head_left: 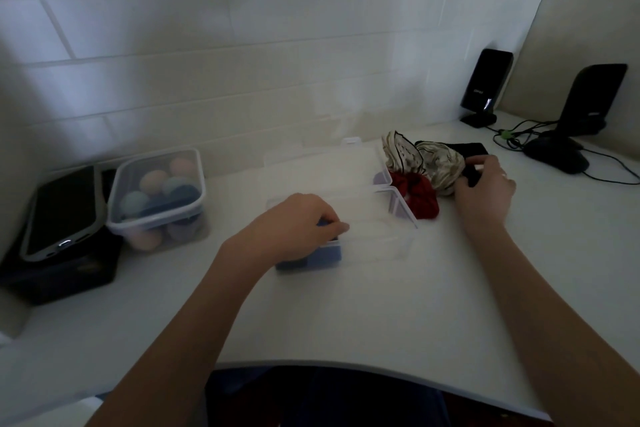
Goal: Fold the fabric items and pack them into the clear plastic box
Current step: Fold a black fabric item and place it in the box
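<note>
Two bare forearms reach forward over a white tabletop (pixel 346 315) toward the clear plastic box (pixel 367 236), which lies open at the middle of it. The left hand (pixel 298 225) rests on the box's near left corner, its fingers (pixel 334 227) curled down onto a blue fabric piece (pixel 311 258) packed into that corner compartment. Just beyond the box's right end sits a red scrunchie (pixel 420 196), touching the box's wall. Behind the red one, two cream patterned scrunchies (pixel 433 159) bunch together. The right hand (pixel 485 191) is right of the box, beside these, its fingers closed around a black fabric item (pixel 472 163) that lies against the cream ones. Left of the box stands a lidded clear tub of pastel balls (pixel 159 194), and further left a phone (pixel 62 211) lies on a dark case. Far right of the box, beyond the scrunchies, two black stands (pixel 585 104) with cables sit against the tiled wall (pixel 207 62).
</note>
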`<state>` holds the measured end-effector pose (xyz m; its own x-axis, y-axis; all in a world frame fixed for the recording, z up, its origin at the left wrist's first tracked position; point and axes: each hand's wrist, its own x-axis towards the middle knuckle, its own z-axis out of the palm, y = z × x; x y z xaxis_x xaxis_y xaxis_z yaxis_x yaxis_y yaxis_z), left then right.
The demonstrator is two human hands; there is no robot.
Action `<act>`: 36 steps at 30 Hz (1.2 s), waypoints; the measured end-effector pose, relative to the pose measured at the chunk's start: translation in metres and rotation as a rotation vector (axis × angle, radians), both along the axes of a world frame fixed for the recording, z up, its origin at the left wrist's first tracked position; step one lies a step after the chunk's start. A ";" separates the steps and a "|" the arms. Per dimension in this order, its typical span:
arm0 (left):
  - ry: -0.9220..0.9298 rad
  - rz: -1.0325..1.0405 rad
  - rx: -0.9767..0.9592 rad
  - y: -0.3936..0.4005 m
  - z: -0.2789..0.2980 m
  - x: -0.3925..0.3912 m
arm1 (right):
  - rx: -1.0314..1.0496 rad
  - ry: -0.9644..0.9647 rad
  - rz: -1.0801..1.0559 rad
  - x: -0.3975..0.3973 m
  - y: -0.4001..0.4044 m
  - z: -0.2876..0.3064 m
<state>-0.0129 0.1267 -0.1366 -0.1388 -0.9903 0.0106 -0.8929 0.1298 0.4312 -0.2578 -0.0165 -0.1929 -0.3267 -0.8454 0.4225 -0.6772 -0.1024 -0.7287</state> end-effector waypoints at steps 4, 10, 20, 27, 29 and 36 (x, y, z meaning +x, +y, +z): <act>0.130 0.086 -0.140 0.002 -0.002 0.007 | -0.273 -0.069 0.146 0.008 0.014 0.020; 0.239 0.119 -0.283 0.004 -0.010 0.011 | -0.413 -0.168 0.448 0.035 0.044 0.057; 0.450 0.035 -0.373 0.005 -0.008 -0.002 | -0.019 -0.607 0.917 0.070 0.077 0.107; 0.624 0.224 -0.501 -0.007 0.015 -0.017 | 0.144 -0.759 1.011 0.090 0.078 0.103; 0.512 0.260 -0.534 -0.013 0.017 -0.015 | 0.134 -0.793 1.000 0.090 0.077 0.102; 0.720 0.030 -0.285 -0.024 0.017 -0.018 | 0.216 -1.066 1.133 0.093 0.073 0.103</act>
